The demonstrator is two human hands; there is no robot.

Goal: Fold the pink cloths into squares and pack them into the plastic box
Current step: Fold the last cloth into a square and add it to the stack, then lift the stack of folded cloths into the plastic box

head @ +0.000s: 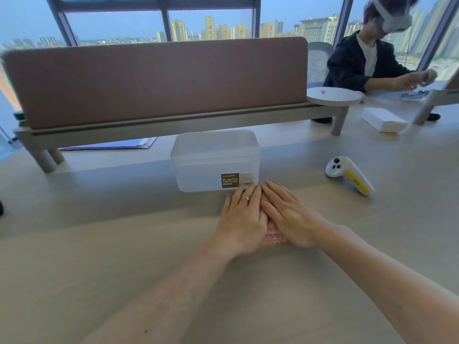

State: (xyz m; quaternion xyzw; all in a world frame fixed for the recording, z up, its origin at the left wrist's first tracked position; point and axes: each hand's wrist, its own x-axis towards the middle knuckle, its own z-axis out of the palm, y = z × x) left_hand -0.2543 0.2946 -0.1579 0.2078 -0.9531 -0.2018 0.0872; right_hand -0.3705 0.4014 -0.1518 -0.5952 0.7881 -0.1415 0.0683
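A folded pink cloth (273, 236) lies on the desk, mostly hidden under both of my hands. My left hand (242, 217) presses flat on its left part with straight fingers. My right hand (289, 217) presses flat on its right part, side by side with the left. Just behind my fingertips stands the translucent plastic box (213, 157) with a brown label, its lid on. I cannot see anything inside it.
A white and yellow controller (349, 175) lies to the right. A white box (383, 123) sits further back right. A pink desk divider (159, 80) on a raised shelf runs behind the box, blue papers (111, 145) under it. Another person sits at the back right.
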